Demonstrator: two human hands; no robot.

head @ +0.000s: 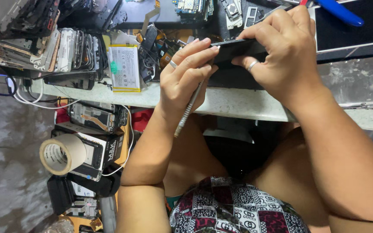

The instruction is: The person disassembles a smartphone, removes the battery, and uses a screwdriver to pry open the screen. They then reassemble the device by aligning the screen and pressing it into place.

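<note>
Gripping a dark phone point(238, 48) edge-up above the surface point(238, 105), right hand point(281, 56) clamped over its far end for steadiness; left hand point(184, 80) pinching the near end, fingers also trapping a slim metal tool point(188, 110), ready for prying

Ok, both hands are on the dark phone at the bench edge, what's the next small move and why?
Probably steady the dark phone with the right hand and bring round the thin metal tool in the left hand: its shaft points down, away from the phone, while the fingertips rest at the phone's edge.
</note>
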